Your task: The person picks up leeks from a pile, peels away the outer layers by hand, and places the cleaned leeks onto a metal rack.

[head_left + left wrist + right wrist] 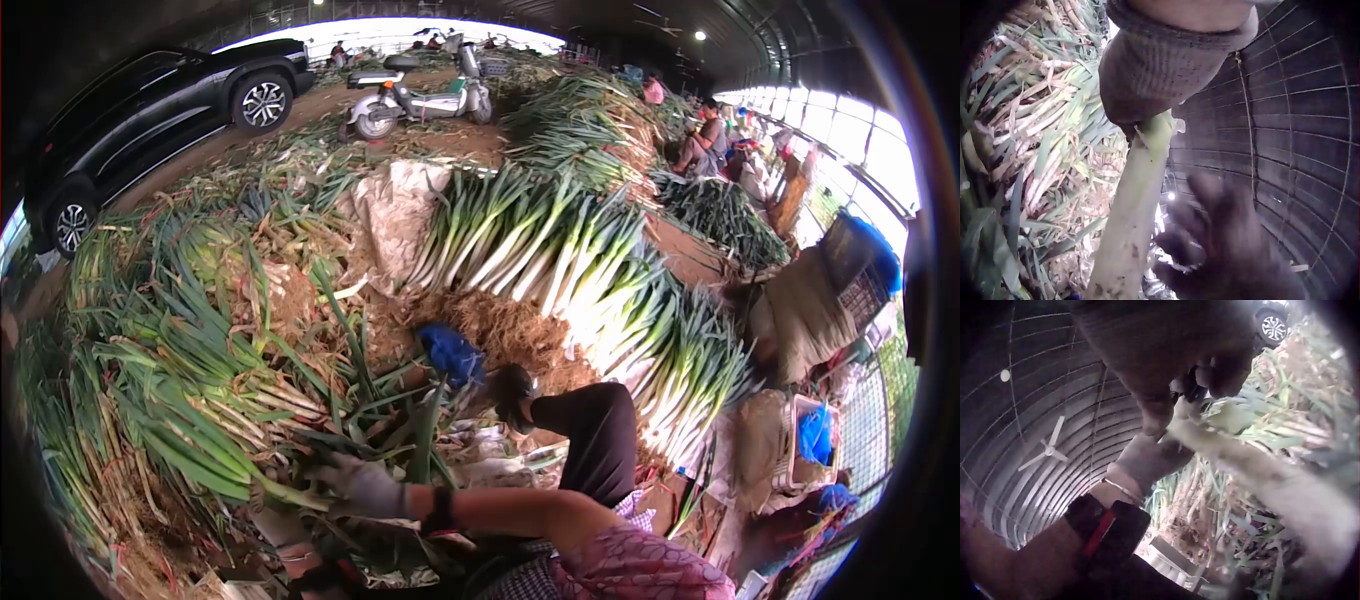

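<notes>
My gloved left hand (1154, 75) grips a leek (1125, 219) round its pale green part, and the thick white shank sticks out past the fingers. In the head view the leek's long green leaves (185, 435) reach up and left over the pile. My gloved right hand (365, 488) is close beside the white end. Seen from the left wrist, its blurred fingers (1179, 247) are spread and slightly bent next to the shank. The right wrist view shows my left hand (1154, 456) behind the leek, with a dark band on that wrist.
Heaped, untrimmed leeks (250, 390) lie on the left. Cleaned leeks (560, 240) are laid in a long curved row ahead and right. A blue bag (450, 355) lies near my shoe (513, 395). Beyond stand a scooter (420, 100) and a black car (160, 110); a crate (815, 440) is at right.
</notes>
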{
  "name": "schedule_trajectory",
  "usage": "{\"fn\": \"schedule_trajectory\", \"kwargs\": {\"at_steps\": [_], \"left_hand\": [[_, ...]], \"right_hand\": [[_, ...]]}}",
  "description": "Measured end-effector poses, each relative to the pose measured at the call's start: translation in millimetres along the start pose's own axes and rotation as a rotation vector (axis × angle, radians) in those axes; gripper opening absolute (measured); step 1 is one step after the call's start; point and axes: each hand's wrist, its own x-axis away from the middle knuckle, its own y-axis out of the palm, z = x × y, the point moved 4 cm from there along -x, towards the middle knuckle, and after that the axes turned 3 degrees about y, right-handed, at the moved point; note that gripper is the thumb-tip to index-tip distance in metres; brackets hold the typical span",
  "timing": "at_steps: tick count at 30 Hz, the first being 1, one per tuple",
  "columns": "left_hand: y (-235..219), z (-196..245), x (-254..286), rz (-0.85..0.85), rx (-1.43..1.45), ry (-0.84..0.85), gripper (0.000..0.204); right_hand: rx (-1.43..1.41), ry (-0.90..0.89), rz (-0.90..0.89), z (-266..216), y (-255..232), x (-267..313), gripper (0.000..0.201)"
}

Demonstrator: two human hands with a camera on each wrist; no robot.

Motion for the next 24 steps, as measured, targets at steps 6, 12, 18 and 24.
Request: {"fn": "schedule_trajectory", "kwargs": {"at_steps": [6, 12, 18, 24], "left_hand": [[-5, 0, -8, -0.246, 0.074, -0.038, 0.026], [-30, 38, -15, 0.073, 0.006, 0.188, 0.020], [-31, 25, -16, 0.050, 0.103, 0.143, 0.034], [-7, 45, 0, -0.292, 0.206, 0.080, 0.051]], "right_hand": [[0.292, -0.212, 0.048, -11, 66, -41, 0.039], [0.135, -0.031, -0.017, 27, -21, 15, 0.024], [-0.102, -0.215, 0.178, 1, -15, -14, 0.042], [-1.251, 0.328, -0.327, -14, 36, -46, 0.041]]}}
